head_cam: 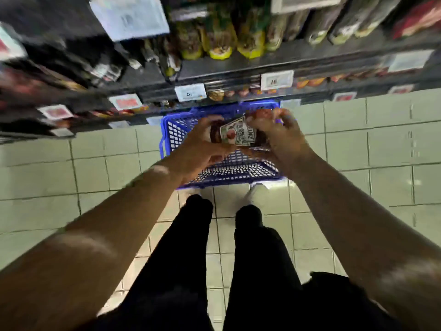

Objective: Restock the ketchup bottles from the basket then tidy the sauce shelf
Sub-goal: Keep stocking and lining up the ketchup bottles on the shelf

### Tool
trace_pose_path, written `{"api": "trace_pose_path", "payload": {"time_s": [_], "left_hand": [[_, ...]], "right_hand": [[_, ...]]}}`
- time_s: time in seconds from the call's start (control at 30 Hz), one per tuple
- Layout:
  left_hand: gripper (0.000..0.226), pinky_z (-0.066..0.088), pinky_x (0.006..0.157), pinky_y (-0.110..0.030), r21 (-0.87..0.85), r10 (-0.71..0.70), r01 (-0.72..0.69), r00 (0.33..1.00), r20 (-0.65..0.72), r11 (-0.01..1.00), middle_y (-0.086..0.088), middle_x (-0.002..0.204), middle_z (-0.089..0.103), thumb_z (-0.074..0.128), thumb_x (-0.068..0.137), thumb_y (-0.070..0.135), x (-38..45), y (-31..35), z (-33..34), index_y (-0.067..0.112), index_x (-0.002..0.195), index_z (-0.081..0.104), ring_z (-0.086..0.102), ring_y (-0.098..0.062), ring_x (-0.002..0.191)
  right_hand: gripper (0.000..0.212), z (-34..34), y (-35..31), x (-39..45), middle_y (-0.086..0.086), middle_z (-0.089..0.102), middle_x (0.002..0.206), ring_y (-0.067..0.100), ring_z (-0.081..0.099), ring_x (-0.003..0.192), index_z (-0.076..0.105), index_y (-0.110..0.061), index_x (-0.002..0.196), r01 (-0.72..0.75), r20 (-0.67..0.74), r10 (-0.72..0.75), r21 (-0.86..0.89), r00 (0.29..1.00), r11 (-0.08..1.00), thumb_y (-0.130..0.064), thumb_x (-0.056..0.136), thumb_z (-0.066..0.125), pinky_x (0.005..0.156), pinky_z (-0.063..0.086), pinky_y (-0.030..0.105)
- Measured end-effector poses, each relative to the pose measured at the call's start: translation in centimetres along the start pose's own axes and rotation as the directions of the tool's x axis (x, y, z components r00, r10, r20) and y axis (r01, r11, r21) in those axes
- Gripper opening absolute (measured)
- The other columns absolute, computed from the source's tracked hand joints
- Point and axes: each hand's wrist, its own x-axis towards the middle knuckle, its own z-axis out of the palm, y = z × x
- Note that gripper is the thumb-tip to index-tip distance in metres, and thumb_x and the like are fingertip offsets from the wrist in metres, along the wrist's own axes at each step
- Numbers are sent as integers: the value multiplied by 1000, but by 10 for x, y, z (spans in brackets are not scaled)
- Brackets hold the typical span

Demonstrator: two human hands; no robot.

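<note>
Because the left hand (202, 142) only cups one end of the ketchup bottle (238, 134) above the far side of the blue basket (171, 137), the smooth bottle could slip back in; the right hand (274, 132) grips its other end. The basket is perforated plastic; the shelf (310, 58) beyond holds blurred bottles.

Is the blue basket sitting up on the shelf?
No, the blue basket sits on the tiled floor below the shelf, under both hands holding a ketchup bottle.
</note>
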Motion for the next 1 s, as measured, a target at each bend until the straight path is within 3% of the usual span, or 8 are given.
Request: {"api": "trace_pose_path", "payload": {"time_s": [0.2, 0.27, 0.33, 0.43, 0.53, 0.77, 0.9, 1.0], "left_hand": [[77, 36, 49, -25, -1, 192, -193, 974, 117, 981, -10, 99, 63, 82, 70, 7, -147, 141, 12, 27, 138, 51, 51, -21, 70], [77, 28, 44, -23, -113, 248, -232, 956, 158, 966, -10, 80, 51, 83, 71, 12, -183, 176, 9, 29, 139, 51, 35, -16, 55], [80, 26, 43, -18, -264, 305, -247, 930, 207, 932, -8, 83, 48, 84, 72, 16, -214, 207, 9, 23, 143, 46, 28, -11, 51], [76, 31, 41, -17, -395, 431, -308, 860, 273, 865, -11, 89, 65, 88, 70, 34, -255, 248, 10, 19, 137, 55, 44, -12, 43], [58, 39, 42, -18, -458, 499, -328, 804, 324, 826, -11, 93, 73, 89, 66, 40, -287, 288, 11, 20, 118, 73, 59, -17, 53], [45, 47, 58, -27, -438, 617, -450, 678, 399, 778, -6, 101, 70, 64, 95, 31, -326, 370, -15, 16, 136, 53, 66, -17, 65], [53, 50, 69, -38, -192, 592, -561, 748, 299, 805, -11, 121, 68, 61, 92, 46, -347, 412, -42, 22, 139, 51, 69, -37, 79], [39, 54, 66, -32, 59, 646, -660, 747, 155, 749, 3, 112, 73, 56, 94, 45, -367, 439, -65, 33, 131, 54, 74, -35, 89]], "right_hand": [[51, 36, -139, -158, 4, 73, 113, 27, 75, 95, 56, -21, 122, 330, 231, -280, -217, 932, 919, -23, 81, 85, 67, 62, 43], [62, 46, -183, -200, 1, 71, 116, 26, 74, 96, 55, -28, 126, 508, 399, -385, -274, 833, 816, -22, 75, 88, 76, 62, 47], [73, 57, -223, -237, -7, 71, 110, 18, 73, 86, 53, -35, 128, 658, 539, -450, -287, 712, 696, -22, 67, 90, 80, 62, 40], [78, 85, -273, -282, -14, 70, 104, 8, 64, 80, 52, -34, 132, 795, 633, -529, -245, 565, 555, -18, 65, 89, 80, 56, 28], [76, 120, -309, -317, 3, 70, 112, 12, 65, 93, 54, -21, 134, 873, 707, -559, -175, 433, 455, -19, 68, 91, 81, 55, 32], [73, 193, -346, -359, -6, 74, 100, 10, 70, 92, 59, -29, 119, 928, 547, -763, -76, 344, 364, -26, 56, 94, 83, 57, 32], [73, 235, -368, -381, -11, 75, 102, 5, 71, 96, 61, -30, 117, 965, 464, -846, -145, 262, 219, -43, 52, 91, 83, 57, 25], [73, 267, -387, -393, -15, 75, 100, 1, 72, 90, 62, -30, 115, 967, 425, -878, -211, 221, 141, -49, 51, 90, 79, 56, 20]]}}
